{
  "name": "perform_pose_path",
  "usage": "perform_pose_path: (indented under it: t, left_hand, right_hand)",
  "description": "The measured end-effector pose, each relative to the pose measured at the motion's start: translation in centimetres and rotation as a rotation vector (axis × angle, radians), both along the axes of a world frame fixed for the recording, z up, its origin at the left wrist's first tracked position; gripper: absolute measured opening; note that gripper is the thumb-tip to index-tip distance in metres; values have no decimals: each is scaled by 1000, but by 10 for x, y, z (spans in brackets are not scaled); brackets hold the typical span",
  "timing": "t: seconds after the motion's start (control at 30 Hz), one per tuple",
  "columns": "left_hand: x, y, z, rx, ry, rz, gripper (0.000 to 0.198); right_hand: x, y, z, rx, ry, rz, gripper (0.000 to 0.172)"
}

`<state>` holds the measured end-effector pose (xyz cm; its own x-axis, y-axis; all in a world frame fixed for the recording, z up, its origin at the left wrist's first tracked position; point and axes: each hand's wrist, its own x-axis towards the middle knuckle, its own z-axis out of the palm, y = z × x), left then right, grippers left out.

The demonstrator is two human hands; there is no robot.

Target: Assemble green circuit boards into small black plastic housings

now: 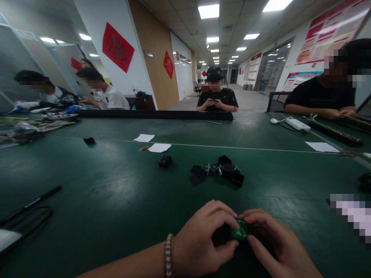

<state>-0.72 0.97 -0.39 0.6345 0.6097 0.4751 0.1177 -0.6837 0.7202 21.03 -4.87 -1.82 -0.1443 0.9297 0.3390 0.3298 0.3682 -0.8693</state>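
Observation:
Between my two hands, just above the green table (pixel 121 216), is a small dark case with a green circuit board (pixel 240 229) showing in it. My left hand (pixel 203 237), with a beaded bracelet at the wrist, pinches its left side between thumb and fingers. On the right side my right hand (pixel 274 239) grips the same piece with thumb and forefinger. Part of the case is hidden by my fingers. Beyond my hands lies a group of black plastic parts (pixel 232 173) with small electronic pieces and wires among them. A separate black box (pixel 165 162) sits to their left.
White papers (pixel 159 148) lie mid-table beside a round hole (pixel 143 148). Long black bars (pixel 156 114) run along the far edge. A white power strip (pixel 297 124) is at the right, a black cable (pixel 34 216) at the left. Several people sit around the table.

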Motion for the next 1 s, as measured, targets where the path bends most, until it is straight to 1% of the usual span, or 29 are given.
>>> perform_pose_path:
  t: [0.1, 0.27, 0.4, 0.73, 1.0]
  left_hand:
    - [0, -1, 0, -6, 2, -2, 35]
    - [-1, -1, -1, -16, 0, -1, 33]
    - [-1, 1, -1, -13, 7, -10, 34]
    - [1, -1, -2, -19, -8, 4, 34]
    - [0, 1, 0, -6, -9, -1, 35]
  right_hand:
    - [0, 0, 1, 31, 3, -11, 22]
    - [4, 0, -4, 1, -25, -13, 26]
    - [5, 0, -5, 22, -41, -9, 28]
    - [1, 1, 0, 111, -35, -21, 30]
    - [2, 2, -1, 107, -24, -14, 33]
